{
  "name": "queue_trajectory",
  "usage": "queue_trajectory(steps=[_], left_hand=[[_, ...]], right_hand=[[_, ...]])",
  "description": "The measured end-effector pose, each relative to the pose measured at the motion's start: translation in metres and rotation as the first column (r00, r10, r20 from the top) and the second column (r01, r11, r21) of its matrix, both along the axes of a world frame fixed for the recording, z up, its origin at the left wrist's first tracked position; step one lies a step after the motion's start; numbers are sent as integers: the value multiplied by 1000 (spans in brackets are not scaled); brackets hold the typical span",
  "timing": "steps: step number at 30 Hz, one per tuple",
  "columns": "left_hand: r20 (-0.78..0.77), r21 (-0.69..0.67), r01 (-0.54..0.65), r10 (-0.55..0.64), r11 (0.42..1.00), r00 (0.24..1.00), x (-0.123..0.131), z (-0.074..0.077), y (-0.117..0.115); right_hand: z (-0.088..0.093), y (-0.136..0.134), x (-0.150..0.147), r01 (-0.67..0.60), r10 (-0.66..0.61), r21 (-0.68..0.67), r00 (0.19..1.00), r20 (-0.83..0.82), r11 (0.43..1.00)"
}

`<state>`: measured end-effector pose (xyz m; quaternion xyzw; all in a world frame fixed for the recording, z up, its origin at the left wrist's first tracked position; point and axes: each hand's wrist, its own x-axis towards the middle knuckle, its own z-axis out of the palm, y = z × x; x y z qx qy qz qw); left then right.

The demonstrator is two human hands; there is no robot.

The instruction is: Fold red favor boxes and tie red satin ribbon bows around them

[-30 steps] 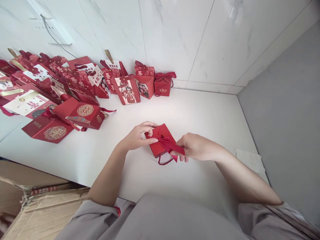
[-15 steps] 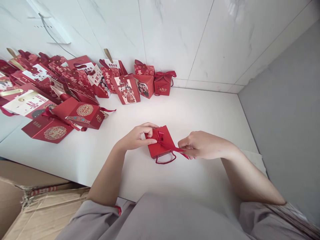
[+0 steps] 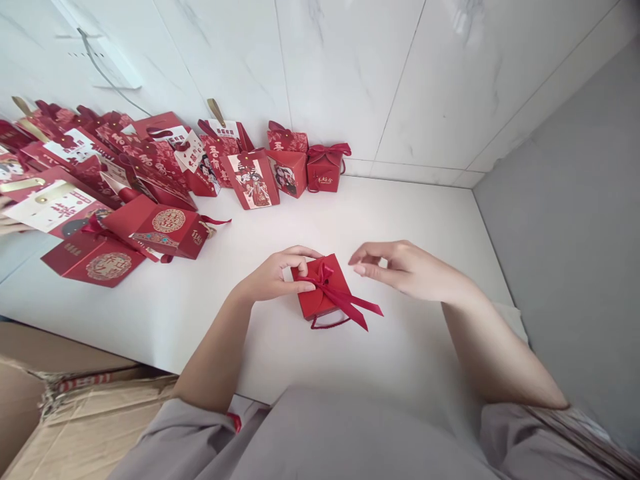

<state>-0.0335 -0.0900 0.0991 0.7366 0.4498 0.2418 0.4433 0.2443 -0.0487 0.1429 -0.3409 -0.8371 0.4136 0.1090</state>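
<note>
A small red gift box (image 3: 341, 281) lies on the white table in front of me, its top tied with a dark red ribbon (image 3: 345, 303). The ribbon's two tails hang loose toward the lower right, and a twisted cord handle (image 3: 333, 326) sticks out at the near side. My left hand (image 3: 280, 275) is closed at the box's left edge; thumb and index finger pinch the ribbon by the knot, while the other fingers reach behind the box. To the right of the box, my right hand (image 3: 400, 268) hovers with fingers bent and apart, holding nothing.
Many red decorated gift boxes (image 3: 165, 223) crowd the left and back of the white table (image 3: 400, 213). A small ribbon-tied box (image 3: 325, 170) stands by the tiled wall. Another person's hand (image 3: 9, 221) shows at the left edge. A cardboard box (image 3: 90, 420) sits lower left.
My right hand has let go of the ribbon tail and moved up, its fingers opening. Both tails now lie loose. Another person's hand has appeared at the left edge.
</note>
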Motion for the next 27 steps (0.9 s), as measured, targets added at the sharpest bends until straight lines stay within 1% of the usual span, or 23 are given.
queue_trajectory(steps=[2, 3, 6, 8, 12, 15, 21, 27], left_hand=[[32, -5, 12, -11, 1000, 999, 0, -1, 0], [43, -6, 18, -17, 1000, 999, 0, -1, 1], [52, -14, 21, -21, 1000, 998, -1, -2, 1], [52, -21, 16, -14, 1000, 999, -2, -2, 1], [58, -27, -11, 13, 1000, 998, -3, -1, 0], [19, -27, -31, 32, 999, 999, -2, 0, -1], [-28, 22, -9, 10, 1000, 1000, 0, 3, -3], [-66, 81, 16, -10, 997, 998, -2, 6, -5]], right_hand=[[-9, 0, -12, 60, -57, 15, 985, -161, 998], [-15, 0, -18, 57, -55, 6, 975, -215, 998], [-31, -2, -33, 27, -35, -29, 949, -314, 999], [-38, -3, -38, -1, -15, -48, 938, -346, 999], [-39, -2, -36, 9, -35, -83, 947, -318, 997], [-37, 0, -33, 8, -48, -144, 961, -274, 990], [-41, 3, -33, 33, -89, -238, 969, -229, 971], [-49, 6, -33, 51, -116, -295, 972, -204, 954]])
